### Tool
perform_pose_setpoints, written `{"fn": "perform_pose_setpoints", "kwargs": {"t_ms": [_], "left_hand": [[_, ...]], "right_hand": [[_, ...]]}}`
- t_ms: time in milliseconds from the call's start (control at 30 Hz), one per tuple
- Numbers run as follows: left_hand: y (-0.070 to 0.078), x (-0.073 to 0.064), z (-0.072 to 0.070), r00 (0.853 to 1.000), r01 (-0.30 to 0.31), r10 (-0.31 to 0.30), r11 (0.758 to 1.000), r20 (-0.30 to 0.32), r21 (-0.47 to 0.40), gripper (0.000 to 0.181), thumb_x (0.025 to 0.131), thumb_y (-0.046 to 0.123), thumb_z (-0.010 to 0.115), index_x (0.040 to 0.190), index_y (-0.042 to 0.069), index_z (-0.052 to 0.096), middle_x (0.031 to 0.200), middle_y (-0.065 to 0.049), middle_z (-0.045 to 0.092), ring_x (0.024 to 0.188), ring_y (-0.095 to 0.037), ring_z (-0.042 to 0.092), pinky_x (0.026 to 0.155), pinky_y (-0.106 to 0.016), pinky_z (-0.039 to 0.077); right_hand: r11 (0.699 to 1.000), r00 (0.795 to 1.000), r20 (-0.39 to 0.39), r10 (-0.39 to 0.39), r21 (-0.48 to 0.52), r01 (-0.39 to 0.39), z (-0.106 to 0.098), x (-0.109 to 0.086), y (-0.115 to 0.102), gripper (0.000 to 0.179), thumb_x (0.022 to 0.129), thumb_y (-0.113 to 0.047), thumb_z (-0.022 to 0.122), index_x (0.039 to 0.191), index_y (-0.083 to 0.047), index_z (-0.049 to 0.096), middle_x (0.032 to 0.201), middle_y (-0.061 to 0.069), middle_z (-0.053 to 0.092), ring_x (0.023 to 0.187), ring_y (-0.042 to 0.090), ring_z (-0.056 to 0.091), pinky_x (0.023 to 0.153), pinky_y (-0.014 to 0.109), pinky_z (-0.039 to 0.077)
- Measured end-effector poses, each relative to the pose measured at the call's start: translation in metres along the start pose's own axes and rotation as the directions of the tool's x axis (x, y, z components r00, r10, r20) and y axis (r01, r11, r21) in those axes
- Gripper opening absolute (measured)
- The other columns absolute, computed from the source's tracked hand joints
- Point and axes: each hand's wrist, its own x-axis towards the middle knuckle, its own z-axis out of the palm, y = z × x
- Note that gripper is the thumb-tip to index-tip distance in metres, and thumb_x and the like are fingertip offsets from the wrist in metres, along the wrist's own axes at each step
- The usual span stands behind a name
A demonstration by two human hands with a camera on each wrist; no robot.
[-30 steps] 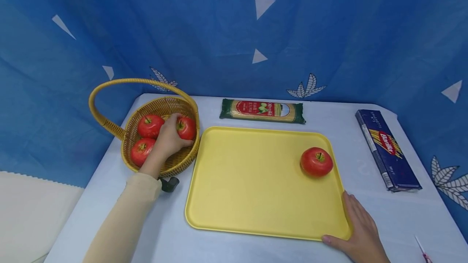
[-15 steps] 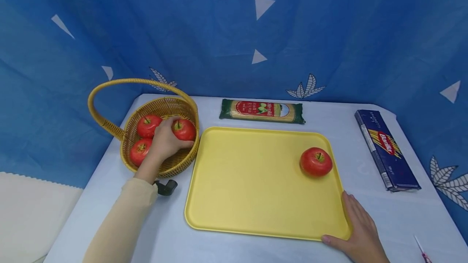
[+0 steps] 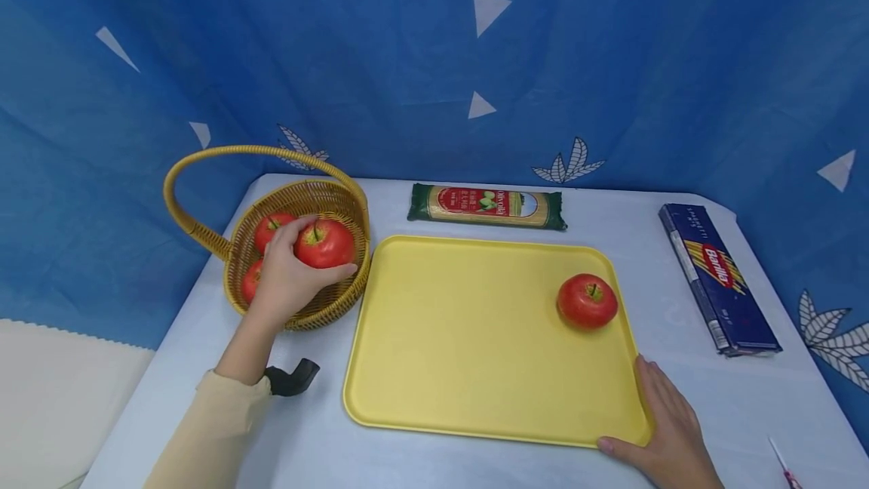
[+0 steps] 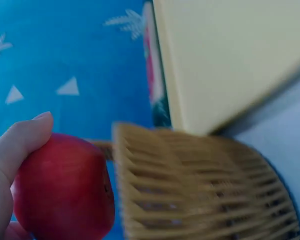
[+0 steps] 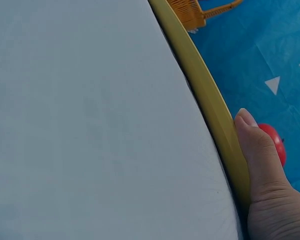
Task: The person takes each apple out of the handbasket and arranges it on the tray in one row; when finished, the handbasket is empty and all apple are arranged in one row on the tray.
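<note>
My left hand point(image 3: 288, 270) grips a red apple point(image 3: 326, 244) between thumb and fingers, raised within the mouth of the wicker basket point(image 3: 339, 308). In the left wrist view this apple point(image 4: 65, 187) shows beside the basket's woven wall point(image 4: 205, 185), with the thumb along its upper side. Two more apples point(image 3: 271, 229) lie in the basket, partly covered by the hand. My right hand point(image 3: 668, 432) rests at the near right corner of the yellow tray point(image 3: 475, 353), fingers along its right side and thumb at the front rim. One apple point(image 3: 588, 301) sits on the tray's right part.
Behind the tray lies a green-ended spaghetti packet point(image 3: 486, 206). A dark blue spaghetti box point(image 3: 720, 278) stands off to the right. The basket's tall handle point(image 3: 265, 149) arches up at the left. A thin pointed tool point(image 3: 786, 466) lies at the lower right.
My left hand has taken hold of the apple at the basket's right side and lifted it up, drawing it nearer and slightly left. The right hand keeps its place at the tray.
</note>
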Motion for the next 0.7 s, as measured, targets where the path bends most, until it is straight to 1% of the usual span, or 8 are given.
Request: {"fn": "perform_pose_setpoints", "kwargs": {"t_ms": [100,167,267,367,433,533,633,700], "left_hand": [[0.010,-0.013,0.002,0.998,-0.062,0.061,0.998,-0.010,-0.014,0.098,0.070,0.045,0.088,0.150,0.022,0.036,0.151,-0.013,0.035,0.138,-0.038,0.032,0.090,-0.063,0.053],[0.017,-0.021,0.005,0.995,-0.097,0.097,0.995,-0.004,-0.024,0.095,0.070,0.042,0.089,0.148,0.022,0.038,0.148,-0.012,0.038,0.138,-0.036,0.031,0.088,-0.060,0.055],[0.030,-0.032,0.012,0.991,-0.133,0.134,0.990,0.023,-0.040,0.093,0.068,0.041,0.090,0.145,0.022,0.041,0.144,-0.008,0.040,0.137,-0.031,0.031,0.086,-0.056,0.057],[0.044,-0.039,0.024,0.985,-0.157,0.161,0.986,0.063,-0.058,0.092,0.065,0.040,0.091,0.143,0.023,0.044,0.143,-0.005,0.042,0.135,-0.027,0.034,0.086,-0.052,0.058],[0.052,-0.042,0.035,0.979,-0.173,0.180,0.982,0.093,-0.076,0.091,0.063,0.039,0.092,0.141,0.024,0.047,0.142,-0.002,0.042,0.133,-0.024,0.035,0.086,-0.050,0.058],[0.062,-0.041,0.056,0.966,-0.206,0.219,0.973,0.134,-0.104,0.090,0.062,0.039,0.093,0.139,0.025,0.049,0.141,0.001,0.043,0.129,-0.022,0.039,0.088,-0.049,0.057],[0.071,-0.036,0.082,0.955,-0.221,0.244,0.964,0.171,-0.145,0.087,0.062,0.040,0.093,0.137,0.030,0.050,0.137,0.005,0.045,0.126,-0.019,0.041,0.089,-0.047,0.055],[0.077,-0.033,0.100,0.945,-0.221,0.256,0.959,0.204,-0.178,0.087,0.061,0.040,0.093,0.137,0.031,0.051,0.136,0.006,0.046,0.125,-0.018,0.041,0.090,-0.046,0.055]], "right_hand": [[1.000,1.000,-0.011,-0.009,-0.002,0.009,0.000,-0.002,0.000,0.140,0.070,-0.069,0.075,0.157,-0.007,-0.016,0.162,0.031,-0.001,0.147,0.053,-0.003,0.111,0.075,0.003],[1.000,1.000,-0.019,-0.015,-0.003,0.015,0.000,-0.002,0.000,0.140,0.070,-0.070,0.075,0.157,-0.008,-0.016,0.162,0.030,-0.001,0.147,0.053,-0.003,0.111,0.074,0.004],[1.000,0.999,-0.027,-0.021,-0.004,0.021,0.001,-0.003,-0.001,0.140,0.069,-0.070,0.076,0.157,-0.008,-0.015,0.162,0.030,0.000,0.147,0.052,-0.002,0.111,0.074,0.006],[1.000,0.999,-0.027,-0.019,-0.002,0.019,0.001,-0.003,0.000,0.141,0.069,-0.070,0.076,0.157,-0.008,-0.015,0.162,0.030,0.000,0.147,0.052,-0.002,0.111,0.074,0.005],[1.000,0.999,-0.030,-0.023,0.001,0.023,0.002,-0.003,0.000,0.140,0.069,-0.069,0.076,0.157,-0.009,-0.015,0.162,0.030,0.000,0.147,0.052,-0.001,0.112,0.074,0.003],[0.999,0.998,-0.043,-0.041,0.004,0.042,0.002,-0.004,0.001,0.139,0.070,-0.068,0.076,0.157,-0.009,-0.014,0.163,0.029,0.000,0.147,0.052,0.000,0.113,0.074,0.000],[0.998,0.997,-0.053,-0.057,0.003,0.057,0.001,-0.005,0.001,0.138,0.071,-0.068,0.076,0.157,-0.010,-0.014,0.163,0.029,0.000,0.147,0.052,0.001,0.113,0.074,0.000],[0.999,0.997,-0.053,-0.053,0.006,0.054,0.000,-0.005,0.000,0.138,0.070,-0.068,0.076,0.157,-0.010,-0.014,0.163,0.029,0.001,0.146,0.052,0.003,0.112,0.075,0.002]]}}
